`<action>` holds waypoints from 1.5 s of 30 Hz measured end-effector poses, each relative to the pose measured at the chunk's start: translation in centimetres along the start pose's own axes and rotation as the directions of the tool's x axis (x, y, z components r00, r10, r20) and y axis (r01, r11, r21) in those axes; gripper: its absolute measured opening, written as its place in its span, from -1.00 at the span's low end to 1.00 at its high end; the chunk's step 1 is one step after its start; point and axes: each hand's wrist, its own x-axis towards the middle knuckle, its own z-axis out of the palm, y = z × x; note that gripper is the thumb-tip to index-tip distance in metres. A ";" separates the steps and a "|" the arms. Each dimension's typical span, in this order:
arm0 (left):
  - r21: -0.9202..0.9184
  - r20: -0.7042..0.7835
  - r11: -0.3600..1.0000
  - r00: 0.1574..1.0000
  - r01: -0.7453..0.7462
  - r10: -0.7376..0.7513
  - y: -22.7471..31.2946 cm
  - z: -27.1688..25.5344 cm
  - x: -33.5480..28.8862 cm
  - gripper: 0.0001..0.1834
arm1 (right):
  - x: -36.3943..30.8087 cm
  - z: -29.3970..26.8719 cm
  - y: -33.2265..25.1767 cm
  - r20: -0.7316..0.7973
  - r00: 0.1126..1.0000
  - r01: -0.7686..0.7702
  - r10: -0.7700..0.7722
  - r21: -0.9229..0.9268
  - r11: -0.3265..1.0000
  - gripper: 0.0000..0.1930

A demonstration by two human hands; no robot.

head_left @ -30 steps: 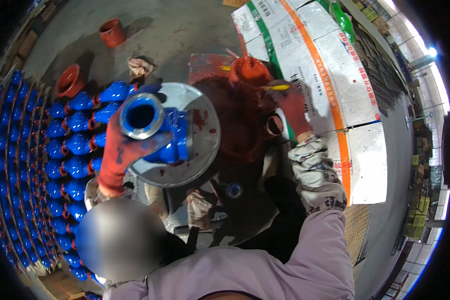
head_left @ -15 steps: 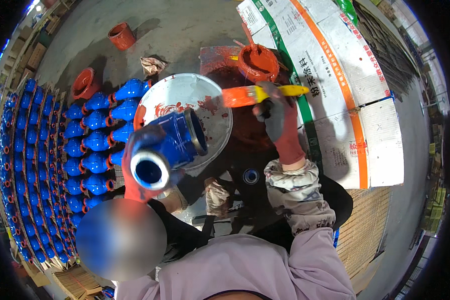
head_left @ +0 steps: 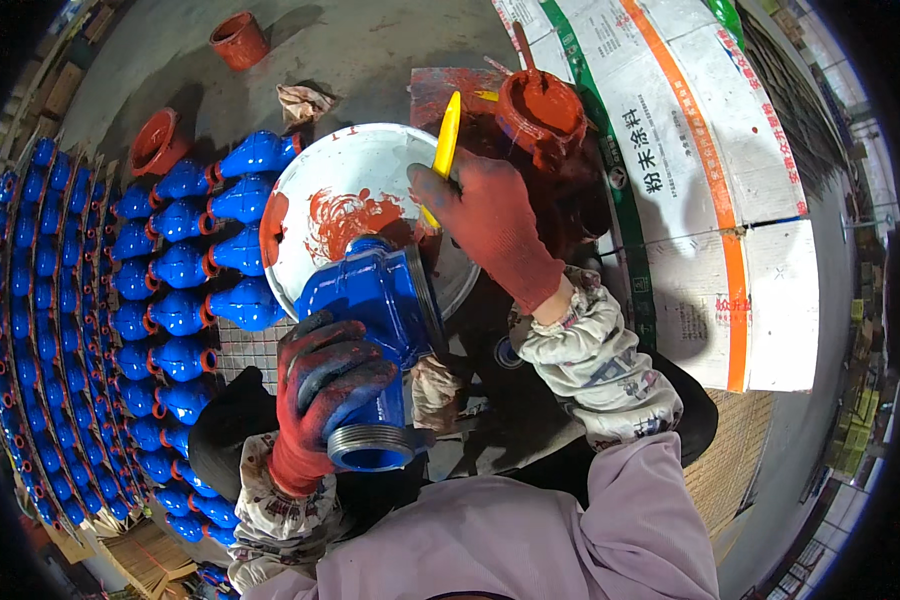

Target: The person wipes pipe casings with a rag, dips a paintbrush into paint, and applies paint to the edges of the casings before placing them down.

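Head view. A blue valve body (head_left: 370, 330) is held over the lap, gripped around its lower neck by the left hand (head_left: 325, 385), whose red glove is closed on it; the threaded end (head_left: 372, 445) is turned toward the person, so that the far flange lies against a white round lid (head_left: 355, 190) smeared with red paint. The right hand (head_left: 495, 225), also gloved in red, is closed on a yellow-handled brush (head_left: 445, 140), its tip hidden behind the valve rim; the handle is angled up and away, which keeps the bristles near the flange. A red paint pot (head_left: 540, 105) with a stick in it stands just beyond the lid, within reach of the brush. To the left, finished-looking blue valves (head_left: 180, 265) are laid in close rows on the floor (head_left: 370, 50), each with a red-ringed end. Large white sacks (head_left: 710, 180) lie to the right.
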 end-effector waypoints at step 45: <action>-0.849 -0.509 0.518 0.419 -0.102 -0.752 -10.9 -0.2 3.2 -0.36 | -4.0 -0.6 -5.6 -0.214 0.874 0.482 -0.436 0.272 0.833 -0.61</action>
